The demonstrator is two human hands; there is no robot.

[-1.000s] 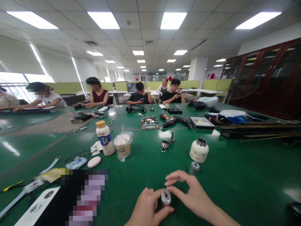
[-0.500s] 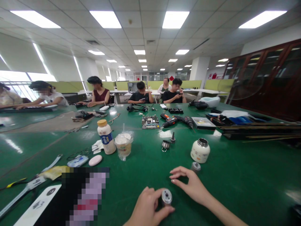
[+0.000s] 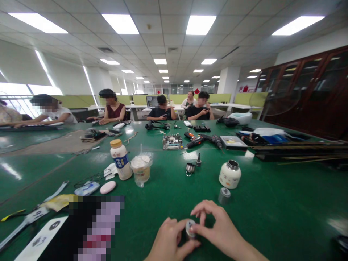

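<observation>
A small silver metal cylinder (image 3: 189,232), much like a small electric motor, stands upright in my left hand (image 3: 172,241). Thumb and index finger close around its sides. My right hand (image 3: 216,228) is at the cylinder's top, its thumb overlapping the top face. The right fingers curve behind, spread apart, and part of the top is hidden. A second metal cylinder (image 3: 224,196) stands beyond my right hand. Just behind it is a cream-coloured jar (image 3: 230,177) with a bare steel mouth.
A metal cup-like part with a ring (image 3: 190,168) lies ahead, beside a dark fitting (image 3: 198,159). Leftward stand a drink bottle (image 3: 121,163) and a plastic cup (image 3: 140,170). Farther off are a circuit board (image 3: 173,141) and power drills (image 3: 202,140). Several people sit beyond.
My right hand has moved left and down, bringing its thumb onto the top of the cylinder. The left hand keeps its grip. The second cylinder is now less covered.
</observation>
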